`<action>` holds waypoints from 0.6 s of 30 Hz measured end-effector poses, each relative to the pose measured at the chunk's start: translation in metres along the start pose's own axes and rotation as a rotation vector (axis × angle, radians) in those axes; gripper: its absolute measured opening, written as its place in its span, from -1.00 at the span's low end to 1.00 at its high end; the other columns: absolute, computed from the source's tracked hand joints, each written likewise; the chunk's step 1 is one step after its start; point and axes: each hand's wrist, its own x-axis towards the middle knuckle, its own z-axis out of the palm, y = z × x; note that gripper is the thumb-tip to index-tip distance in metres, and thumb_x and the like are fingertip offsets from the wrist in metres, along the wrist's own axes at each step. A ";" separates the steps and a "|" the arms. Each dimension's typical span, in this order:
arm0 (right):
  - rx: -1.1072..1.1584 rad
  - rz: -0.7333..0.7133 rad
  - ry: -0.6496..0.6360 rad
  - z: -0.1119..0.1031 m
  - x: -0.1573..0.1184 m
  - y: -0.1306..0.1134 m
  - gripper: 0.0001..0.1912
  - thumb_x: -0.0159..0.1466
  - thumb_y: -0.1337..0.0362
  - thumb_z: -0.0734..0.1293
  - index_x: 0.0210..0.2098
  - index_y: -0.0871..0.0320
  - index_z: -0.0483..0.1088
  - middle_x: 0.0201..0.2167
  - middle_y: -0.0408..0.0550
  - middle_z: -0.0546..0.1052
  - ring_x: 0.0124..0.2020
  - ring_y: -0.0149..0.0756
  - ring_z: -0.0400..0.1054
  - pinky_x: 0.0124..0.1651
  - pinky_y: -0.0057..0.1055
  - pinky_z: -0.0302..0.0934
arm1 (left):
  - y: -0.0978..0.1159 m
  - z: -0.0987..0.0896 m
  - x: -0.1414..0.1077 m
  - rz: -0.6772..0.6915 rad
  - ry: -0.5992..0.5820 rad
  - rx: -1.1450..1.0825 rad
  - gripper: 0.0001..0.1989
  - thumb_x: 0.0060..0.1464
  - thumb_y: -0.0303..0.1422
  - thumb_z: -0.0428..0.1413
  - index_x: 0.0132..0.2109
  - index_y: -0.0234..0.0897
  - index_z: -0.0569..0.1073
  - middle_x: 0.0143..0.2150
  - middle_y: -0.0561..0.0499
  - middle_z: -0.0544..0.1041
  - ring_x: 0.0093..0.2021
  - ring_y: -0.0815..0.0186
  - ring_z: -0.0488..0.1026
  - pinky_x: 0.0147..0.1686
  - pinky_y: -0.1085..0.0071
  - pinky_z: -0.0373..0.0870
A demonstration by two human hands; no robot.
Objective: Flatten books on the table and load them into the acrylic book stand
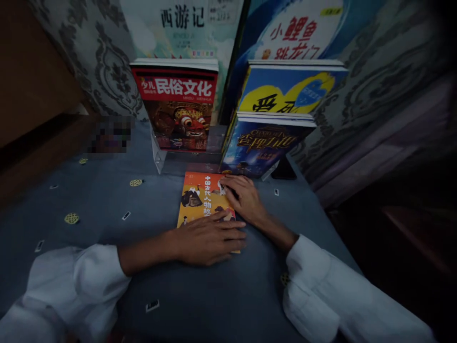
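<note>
An orange and yellow book lies flat and closed on the blue-grey tablecloth, in front of a clear stand. Across its lower part my left hand lies palm down, fingers spread and pointing right. My right hand rests on the book's upper right edge, its fingers slightly bent and apart. Neither hand grips anything that shows. Part of the cover is hidden under both hands.
Upright behind are a red book, a dark blue book, a blue and yellow book and two larger books. A dark object lies right of the stand. A blurred patch covers something at left.
</note>
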 end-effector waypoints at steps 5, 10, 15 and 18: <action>-0.019 -0.034 -0.022 0.002 -0.002 0.004 -0.65 0.40 0.29 0.15 0.04 0.14 0.49 0.09 0.13 0.57 0.17 -0.05 0.38 0.20 0.00 0.27 | 0.002 -0.003 -0.002 0.034 0.048 -0.035 -0.67 0.32 -0.23 0.09 0.10 -0.33 0.49 0.15 -0.17 0.55 0.35 0.14 0.31 0.45 0.10 -0.06; -0.086 -0.060 -0.041 0.004 -0.008 0.007 -0.65 0.42 0.25 0.15 0.08 0.13 0.47 0.15 0.15 0.51 0.21 -0.03 0.34 0.23 0.03 0.25 | 0.011 -0.008 -0.005 -0.004 0.069 -0.070 -0.75 0.28 -0.21 0.14 -0.05 -0.29 0.54 -0.05 -0.11 0.60 0.08 0.18 0.51 0.43 0.11 -0.01; -0.098 -0.110 -0.011 -0.003 -0.025 -0.009 -0.68 0.42 0.24 0.21 0.07 0.20 0.45 0.03 0.20 0.52 0.09 -0.02 0.39 0.14 -0.03 0.33 | 0.029 -0.018 -0.023 -0.051 0.071 -0.121 -0.80 0.28 -0.23 0.16 -0.13 -0.28 0.56 -0.22 -0.01 0.59 -0.10 0.26 0.54 0.43 0.17 0.01; -0.122 -0.114 -0.004 -0.012 -0.044 -0.026 -0.71 0.41 0.25 0.24 0.06 0.18 0.44 -0.07 0.17 0.52 -0.03 -0.04 0.40 0.02 -0.04 0.39 | 0.042 -0.024 -0.041 -0.099 0.083 -0.193 -0.85 0.26 -0.27 0.17 -0.25 -0.22 0.55 -0.31 0.07 0.59 -0.17 0.32 0.55 0.42 0.21 0.03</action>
